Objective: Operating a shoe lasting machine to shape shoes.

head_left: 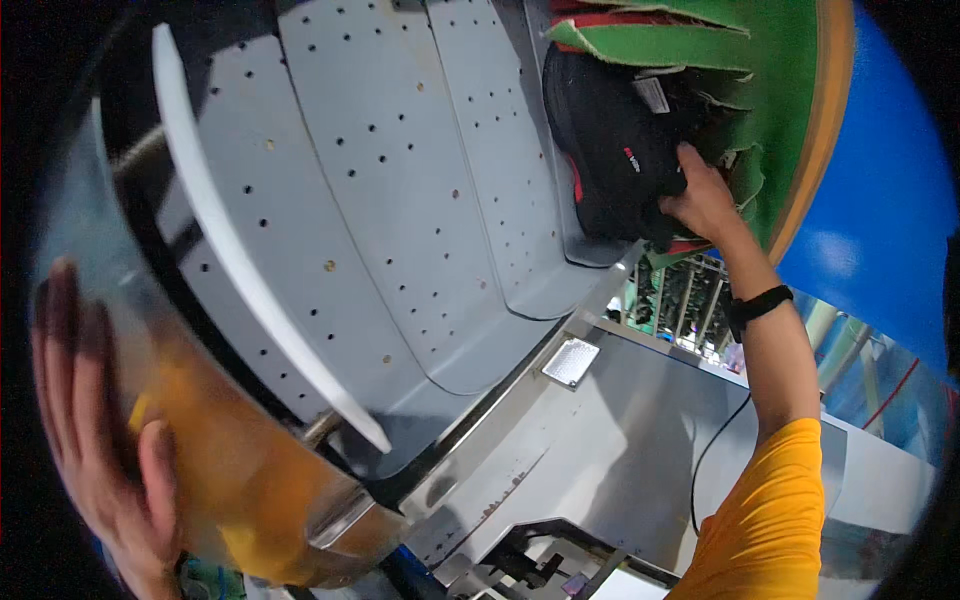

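My right hand (703,196) reaches to the upper right and is closed on the near edge of a black shoe (610,140) with red trim and a small white label. The shoe lies at the far end of the grey perforated plates (400,180), partly under a fringe of green fabric strips (650,45). On the left, my left hand (105,430) rests with fingers stretched out against a curved, shiny metal panel (250,470). Nothing is held in it.
A curved white bar (250,265) runs along the plates' left side. A metal frame with a clear square reflector (571,361) borders them in front. Below lie a grey machine surface (640,440) and a black cable (694,480). A blue panel (870,190) stands at right.
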A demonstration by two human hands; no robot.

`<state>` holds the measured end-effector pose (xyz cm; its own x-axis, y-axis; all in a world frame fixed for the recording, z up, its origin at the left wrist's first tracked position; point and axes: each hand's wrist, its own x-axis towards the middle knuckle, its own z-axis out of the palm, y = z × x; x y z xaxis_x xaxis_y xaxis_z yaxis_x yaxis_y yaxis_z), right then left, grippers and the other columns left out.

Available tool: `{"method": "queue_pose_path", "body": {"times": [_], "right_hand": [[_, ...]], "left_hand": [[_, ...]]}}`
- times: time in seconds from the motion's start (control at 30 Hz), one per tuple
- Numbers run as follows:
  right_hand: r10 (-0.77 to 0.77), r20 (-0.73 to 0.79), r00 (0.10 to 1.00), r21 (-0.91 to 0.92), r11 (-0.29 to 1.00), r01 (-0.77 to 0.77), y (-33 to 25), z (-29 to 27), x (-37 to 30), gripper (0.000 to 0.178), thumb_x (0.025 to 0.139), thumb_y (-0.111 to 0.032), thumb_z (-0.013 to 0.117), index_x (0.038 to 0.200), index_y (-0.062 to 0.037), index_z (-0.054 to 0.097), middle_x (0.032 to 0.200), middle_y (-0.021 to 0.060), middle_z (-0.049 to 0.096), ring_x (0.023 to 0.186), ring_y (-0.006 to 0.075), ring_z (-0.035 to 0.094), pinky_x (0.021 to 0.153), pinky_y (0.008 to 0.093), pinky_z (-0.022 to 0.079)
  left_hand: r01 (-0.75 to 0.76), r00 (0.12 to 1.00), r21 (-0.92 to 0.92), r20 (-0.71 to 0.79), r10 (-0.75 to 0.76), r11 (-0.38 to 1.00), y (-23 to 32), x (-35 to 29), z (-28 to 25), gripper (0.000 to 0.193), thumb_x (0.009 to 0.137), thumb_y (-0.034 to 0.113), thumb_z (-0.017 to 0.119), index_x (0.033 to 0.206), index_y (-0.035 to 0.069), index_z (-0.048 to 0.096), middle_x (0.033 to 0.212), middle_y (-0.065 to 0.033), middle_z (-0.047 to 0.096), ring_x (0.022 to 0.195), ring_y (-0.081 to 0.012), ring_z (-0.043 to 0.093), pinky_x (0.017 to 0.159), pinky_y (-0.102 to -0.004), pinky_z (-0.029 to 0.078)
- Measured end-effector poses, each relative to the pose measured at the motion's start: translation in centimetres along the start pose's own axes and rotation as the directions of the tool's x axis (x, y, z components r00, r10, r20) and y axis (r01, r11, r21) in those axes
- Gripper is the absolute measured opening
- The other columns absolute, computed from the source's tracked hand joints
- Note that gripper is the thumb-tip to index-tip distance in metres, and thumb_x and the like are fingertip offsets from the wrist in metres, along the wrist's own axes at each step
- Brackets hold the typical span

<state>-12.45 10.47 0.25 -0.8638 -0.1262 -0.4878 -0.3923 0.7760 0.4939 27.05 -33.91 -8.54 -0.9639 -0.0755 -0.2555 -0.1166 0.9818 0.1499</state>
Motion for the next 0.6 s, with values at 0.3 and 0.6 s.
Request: {"method": "queue_pose_path", "body": {"times": [0.3, 0.6], "right_hand": [[-0.117, -0.253, 0.960, 0.110, 0.983, 0.149, 0.5, 2.6, -0.8, 0.063, 0.067, -0.003, 0.061, 0.130, 0.0011, 0.061, 0.130, 0.0260, 0.062, 0.131, 0.0451, 0.050, 0.114, 0.0435, 0.038], [-0.091, 0.041, 0.995, 0.642, 0.766, 0.043, -4.7, 1.9, -8.0, 0.052, 0.075, -0.037, 0.075, 0.110, 0.0018, 0.071, 0.110, 0.0246, 0.072, 0.105, 0.0374, 0.069, 0.094, 0.0432, 0.052]], "left_hand": [[-0.061, 0.951, -0.176, -0.308, 0.004, 0.983, 1.7, 1.1, 0.0, 0.055, 0.089, 0.032, 0.060, 0.138, 0.007, 0.058, 0.158, -0.0138, 0.041, 0.146, -0.0361, 0.038, 0.120, -0.0482, 0.028], [-0.117, 0.913, -0.299, -0.408, -0.016, 0.947, 1.1, 0.2, -1.9, 0.049, 0.083, 0.027, 0.067, 0.126, 0.005, 0.060, 0.154, -0.0149, 0.046, 0.141, -0.0351, 0.042, 0.118, -0.0496, 0.031]]}}
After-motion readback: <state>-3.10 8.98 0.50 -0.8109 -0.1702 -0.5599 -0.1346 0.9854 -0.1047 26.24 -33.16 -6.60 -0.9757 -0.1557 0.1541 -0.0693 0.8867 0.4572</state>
